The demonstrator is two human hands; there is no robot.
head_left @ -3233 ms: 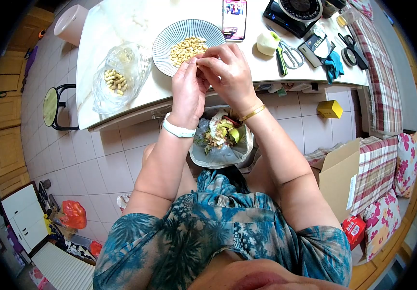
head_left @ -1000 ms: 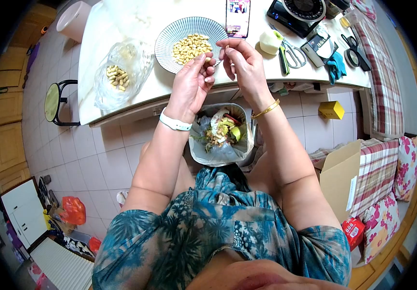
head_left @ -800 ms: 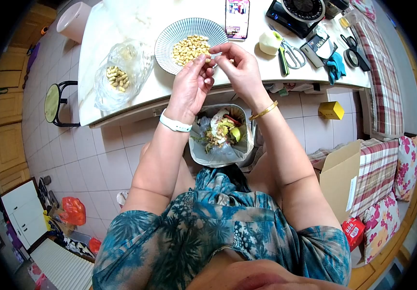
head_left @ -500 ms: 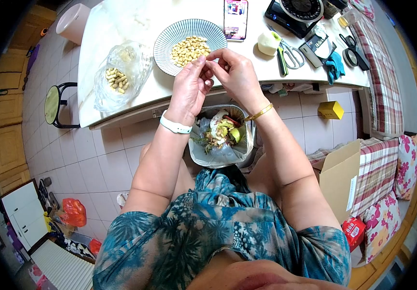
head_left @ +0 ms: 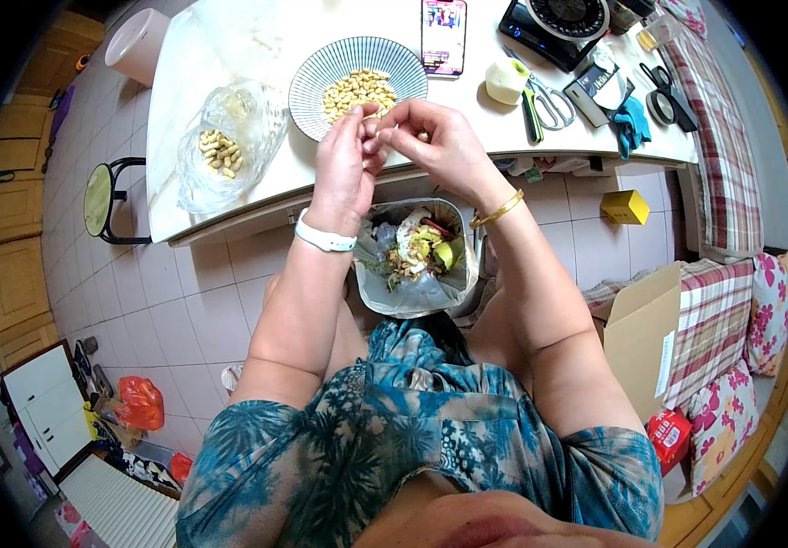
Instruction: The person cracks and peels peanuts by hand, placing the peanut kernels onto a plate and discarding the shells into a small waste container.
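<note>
My left hand [head_left: 346, 164] and my right hand [head_left: 435, 146] meet at the fingertips over the near rim of a striped plate [head_left: 307, 87]. The fingers of both are closed together, and what they pinch is too small to make out. A small brownish bit [head_left: 424, 136] shows at my right hand's curled fingers. Pale peanut kernels [head_left: 357, 91] lie in the middle of the plate. To the left, a clear plastic bag [head_left: 198, 183] holds unshelled peanuts [head_left: 220, 153]. Below my hands stands a lined bin [head_left: 380, 297] with peelings and scraps in it.
A phone [head_left: 443, 36] lies behind the plate. Right of it are a peeled pale fruit [head_left: 505, 82], scissors [head_left: 554, 108], a green-handled tool [head_left: 532, 114], a blue cloth [head_left: 631, 126] and a black appliance [head_left: 545, 36]. A stool [head_left: 97, 201] stands left; a yellow box [head_left: 625, 207] is on the floor.
Since half a second ago my left hand has shifted slightly left, and my right hand has followed it left. The fingertips, apart about a second ago, now meet.
</note>
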